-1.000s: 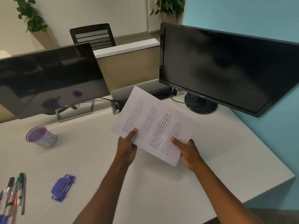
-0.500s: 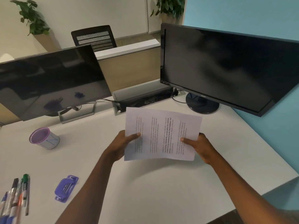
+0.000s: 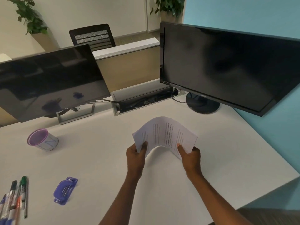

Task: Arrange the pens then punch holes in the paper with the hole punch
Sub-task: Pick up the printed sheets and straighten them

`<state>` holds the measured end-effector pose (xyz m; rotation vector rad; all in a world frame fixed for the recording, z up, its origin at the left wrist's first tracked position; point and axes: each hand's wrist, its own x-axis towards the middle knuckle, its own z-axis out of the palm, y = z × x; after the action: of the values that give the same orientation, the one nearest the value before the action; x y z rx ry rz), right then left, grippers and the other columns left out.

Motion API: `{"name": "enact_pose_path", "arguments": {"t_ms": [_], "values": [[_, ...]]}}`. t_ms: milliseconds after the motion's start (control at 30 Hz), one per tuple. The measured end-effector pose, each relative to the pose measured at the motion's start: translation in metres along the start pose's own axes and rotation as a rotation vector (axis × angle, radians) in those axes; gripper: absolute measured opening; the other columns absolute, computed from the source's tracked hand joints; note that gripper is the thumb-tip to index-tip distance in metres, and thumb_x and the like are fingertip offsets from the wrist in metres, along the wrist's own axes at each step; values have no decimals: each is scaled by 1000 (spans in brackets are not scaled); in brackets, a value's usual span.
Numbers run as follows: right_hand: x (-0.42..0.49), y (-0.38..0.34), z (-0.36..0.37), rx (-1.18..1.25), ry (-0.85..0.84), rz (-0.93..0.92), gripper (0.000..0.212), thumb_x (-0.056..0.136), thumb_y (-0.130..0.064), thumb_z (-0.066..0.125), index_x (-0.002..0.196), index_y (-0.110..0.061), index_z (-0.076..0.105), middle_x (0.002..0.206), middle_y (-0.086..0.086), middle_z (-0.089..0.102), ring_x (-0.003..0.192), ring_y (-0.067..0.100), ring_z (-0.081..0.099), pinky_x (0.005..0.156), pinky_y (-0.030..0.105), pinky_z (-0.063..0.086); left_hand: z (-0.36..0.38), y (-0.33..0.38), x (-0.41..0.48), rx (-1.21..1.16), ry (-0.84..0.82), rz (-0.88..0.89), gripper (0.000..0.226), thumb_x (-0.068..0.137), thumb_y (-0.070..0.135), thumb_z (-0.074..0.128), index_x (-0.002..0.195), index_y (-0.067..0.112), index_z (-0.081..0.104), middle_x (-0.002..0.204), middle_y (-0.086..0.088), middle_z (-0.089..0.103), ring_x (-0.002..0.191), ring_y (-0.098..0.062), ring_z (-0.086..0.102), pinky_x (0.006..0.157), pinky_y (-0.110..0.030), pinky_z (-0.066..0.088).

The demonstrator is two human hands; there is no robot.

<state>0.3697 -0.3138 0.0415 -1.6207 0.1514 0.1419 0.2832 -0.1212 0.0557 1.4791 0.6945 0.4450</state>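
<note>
A printed sheet of paper (image 3: 164,135) arches upward above the white desk (image 3: 100,159), bent into a curve between both hands. My left hand (image 3: 136,155) pinches its left edge and my right hand (image 3: 190,157) pinches its right edge, thumbs on top. A purple hole punch (image 3: 65,190) lies on the desk at the lower left, apart from both hands. Several pens and markers (image 3: 15,198) lie side by side at the desk's bottom left corner. A purple-rimmed pen cup (image 3: 42,139) stands at the left, nothing showing above its rim.
Two dark monitors stand at the back, one on the left (image 3: 48,82) and one on the right (image 3: 227,67). Between them an open cable tray (image 3: 146,100) is set into the desk. The desk's right edge (image 3: 276,190) runs diagonally beside a blue wall.
The paper, held flat and turned level half a second ago, now bows upward as both hands have come closer together and lower toward the desk.
</note>
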Motion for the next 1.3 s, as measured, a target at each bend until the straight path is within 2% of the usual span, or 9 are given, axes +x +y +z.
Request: {"name": "enact_pose_path", "arguments": {"t_ms": [267,500,633,767,900,1000,1100,1200,1300], "values": [[-4,3,1,2,-9,32,18,89,-16,78,106,-18,72,97,-12,73,90,8,70,61,8,54,1,-8,-5,20,73,-52,20,88,41,75,74,35,61,76,-1,61,73,-16,52,65,-37,43],[0,6,5,-61,-34,11,27,91,-14,76,116,-4,71,105,6,72,95,20,69,62,8,54,2,-3,-8,26,71,-61,24,88,35,74,72,49,64,83,-3,60,80,-19,53,69,-40,44],[2,3,4,-45,-59,19,24,90,-16,77,112,-10,71,102,2,73,92,16,70,63,10,56,-1,-2,-8,16,81,-61,13,87,38,75,81,48,69,85,-4,66,80,-23,60,69,-41,50],[2,-1,0,-25,-107,41,22,88,-11,78,106,-20,67,95,-12,72,89,7,69,61,8,53,-5,1,-6,54,9,-85,16,89,33,75,104,29,72,99,-10,76,95,-39,72,76,-50,61],[17,-16,-11,-78,-41,84,27,85,-14,82,107,-21,68,114,8,75,94,20,71,67,16,55,-22,23,11,221,-55,-56,21,84,44,74,94,26,76,96,-6,79,90,-33,76,78,-60,63],[28,-40,-22,-327,-13,-90,58,84,-21,83,135,-23,55,139,6,63,123,28,62,88,31,58,-37,55,30,507,-173,30,41,86,48,66,100,11,77,97,-12,78,87,-33,76,77,-55,64],[32,-79,-17,-550,-3,-412,95,82,-36,82,158,-31,24,163,-3,34,149,20,35,112,34,35,-42,91,44,748,-302,127,31,98,36,64,100,8,78,94,-11,78,82,-30,74,74,-46,65],[35,-114,2,-682,-144,-693,98,83,-47,78,160,-34,18,167,-8,24,152,8,21,115,24,20,-40,125,50,912,-384,240,20,102,29,64,106,17,79,92,-3,76,80,-24,72,64,-29,58],[39,-135,11,-728,-386,-618,77,87,-48,75,152,-43,35,153,-14,49,130,0,44,101,26,38,-37,157,49,1011,-448,371,17,102,27,64,107,22,79,88,4,72,78,-19,69,61,-22,51]]}}
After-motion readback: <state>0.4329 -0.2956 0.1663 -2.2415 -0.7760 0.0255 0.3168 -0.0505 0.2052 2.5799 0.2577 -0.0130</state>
